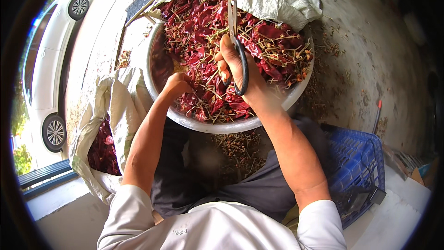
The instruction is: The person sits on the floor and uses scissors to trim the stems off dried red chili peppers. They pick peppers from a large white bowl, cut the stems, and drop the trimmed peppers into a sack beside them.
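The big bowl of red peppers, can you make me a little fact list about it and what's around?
Bowl: round, silver, heaped with red peppers
Right hand: holds black-handled scissors, tips pointing forward
Left hand: curled, over the bowl's left part; grip unclear
Left side: open white sack with more peppers
Right side: blue basket

We look steeply down from the wearer's head — a near, wide fisheye view, facing forward over shirt (pixel 226 227) and trousers (pixel 266 192) to the metal basin (pixel 217 127).
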{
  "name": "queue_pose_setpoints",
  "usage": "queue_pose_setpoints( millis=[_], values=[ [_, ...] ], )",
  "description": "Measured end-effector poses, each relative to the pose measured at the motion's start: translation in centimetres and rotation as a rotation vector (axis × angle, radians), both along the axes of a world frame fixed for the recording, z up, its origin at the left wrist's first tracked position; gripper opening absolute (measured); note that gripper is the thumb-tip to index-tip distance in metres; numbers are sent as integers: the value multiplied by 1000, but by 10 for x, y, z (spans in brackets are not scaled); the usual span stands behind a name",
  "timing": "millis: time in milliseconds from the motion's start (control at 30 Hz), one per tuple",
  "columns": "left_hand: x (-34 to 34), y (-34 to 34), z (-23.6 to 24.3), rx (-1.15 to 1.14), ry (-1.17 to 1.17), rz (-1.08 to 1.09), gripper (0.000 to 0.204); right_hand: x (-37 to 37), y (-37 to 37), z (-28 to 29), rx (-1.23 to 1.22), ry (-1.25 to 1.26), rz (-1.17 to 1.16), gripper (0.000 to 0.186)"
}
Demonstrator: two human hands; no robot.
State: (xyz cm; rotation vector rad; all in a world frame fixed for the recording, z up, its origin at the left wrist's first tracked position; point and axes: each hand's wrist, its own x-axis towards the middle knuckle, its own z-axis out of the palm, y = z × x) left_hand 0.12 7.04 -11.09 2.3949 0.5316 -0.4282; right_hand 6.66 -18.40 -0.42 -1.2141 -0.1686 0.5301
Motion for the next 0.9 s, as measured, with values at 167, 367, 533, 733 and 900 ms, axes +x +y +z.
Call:
queue_pose_setpoints(
  millis=[167, 367, 533, 733, 900],
  values=[
    [0, -13, 68, -535, -223, 248, 28, -1, -3, -6, -327, -174, 34, 62],
    [0, -11, 91, -1036, -414, 460, 12, -15, 8, -17, -439, -223, 114, 43],
    [3, -32, 99, -1099, -467, 516, 11, -22, 21, -23, -509, -354, 98, 34],
    [-5, -36, 92, -999, -428, 490, 13, -18, 26, -21, -505, -453, 13, 24],
    [-11, -53, 113, -33, -718, -24, 36, -5, 17, -30, -554, -505, -64, 17]
  ],
)
